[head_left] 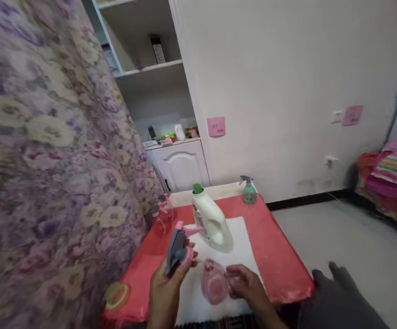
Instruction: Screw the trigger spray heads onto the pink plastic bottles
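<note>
My left hand (169,283) is closed around a grey and pink spray nozzle (178,249), held up off the bottle. Beside it, on the white cloth (193,310), is a clear pink spray bottle (214,283) with its neck uncovered. The fingers of my right hand (244,285) are at the right side of this bottle and seem to grip it. Just behind stands a large white jug (214,221) with a handle and a green mouth.
Pink-topped spray bottles (160,219) stand at the table's left edge by the floral curtain (64,173). A green spray bottle (249,194) stands at the back right of the red-covered table (274,251). A yellowish roll of tape (116,295) lies front left. A cabinet (183,167) is behind.
</note>
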Motion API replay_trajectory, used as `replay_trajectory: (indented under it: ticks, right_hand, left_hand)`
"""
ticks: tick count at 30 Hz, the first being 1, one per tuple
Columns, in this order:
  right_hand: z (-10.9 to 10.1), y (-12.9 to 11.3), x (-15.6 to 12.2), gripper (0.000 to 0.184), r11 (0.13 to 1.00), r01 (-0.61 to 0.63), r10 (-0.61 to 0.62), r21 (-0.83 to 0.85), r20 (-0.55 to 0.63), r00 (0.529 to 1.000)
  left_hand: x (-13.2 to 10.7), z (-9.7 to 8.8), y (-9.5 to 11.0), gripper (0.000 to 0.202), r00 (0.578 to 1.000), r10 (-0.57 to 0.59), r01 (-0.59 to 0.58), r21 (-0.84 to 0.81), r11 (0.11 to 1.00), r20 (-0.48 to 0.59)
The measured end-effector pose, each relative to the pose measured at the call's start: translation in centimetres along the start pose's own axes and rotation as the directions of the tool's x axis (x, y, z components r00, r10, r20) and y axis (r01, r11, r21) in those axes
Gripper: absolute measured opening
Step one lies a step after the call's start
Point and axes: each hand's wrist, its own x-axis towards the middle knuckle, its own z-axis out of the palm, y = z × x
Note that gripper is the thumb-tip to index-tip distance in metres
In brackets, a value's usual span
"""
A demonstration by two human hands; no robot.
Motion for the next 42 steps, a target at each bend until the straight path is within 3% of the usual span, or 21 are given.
replay_trajectory:
  ticks: [5,8,12,17,28,34,38,42]
  right_hand:
    - [-0.1,-0.3,-0.4,0.035,0.995,0.027,-0.032,-0.1,-0.046,0.998]
    - [0.0,-0.9,-0.7,0.028,0.981,0.043,-0.054,-0.189,-0.052,0.997]
    - [0.0,-1.7,-1.1,0.025,0.964,0.031,-0.037,-0.265,-0.018,0.999]
    - [0.2,-2.0,-1.3,0.025,0.964,0.006,-0.012,-0.267,-0.02,1.0]
    - [0.1,-1.6,-1.2,0.025,0.953,0.031,-0.037,-0.303,-0.013,0.999]
    - [0.1,-1.2,-1.1,0.025,0.954,0.029,-0.036,-0.3,-0.018,0.999]
    - [0.3,-1.0,-0.9,0.026,0.951,0.025,-0.04,-0.307,-0.04,0.998]
    - [0.6,-0.1,-0.6,0.046,0.93,0.101,-0.116,-0.352,-0.022,0.993]
  left_hand:
    - [0.6,-1.0,1.8,0.028,0.994,0.081,-0.081,0.012,0.997,-0.069]
    - [0.9,-1.3,1.7,0.029,0.989,0.129,-0.128,0.011,0.992,-0.072]
    - [1.2,-1.2,1.2,0.033,0.995,0.095,-0.092,0.071,0.993,-0.039]
    - [1.5,-0.3,-0.1,0.043,0.997,0.059,-0.063,0.098,0.993,0.041]
    - [0.7,2.1,-3.4,0.026,0.952,0.073,-0.158,0.276,0.948,0.296]
    - [0.5,2.1,-5.9,0.028,0.953,0.026,-0.115,0.282,0.953,0.302]
    - [0.5,2.1,-6.2,0.026,0.957,0.018,-0.102,0.278,0.955,0.289]
    - [0.5,2.0,-6.2,0.027,0.965,0.009,-0.079,0.257,0.963,0.261]
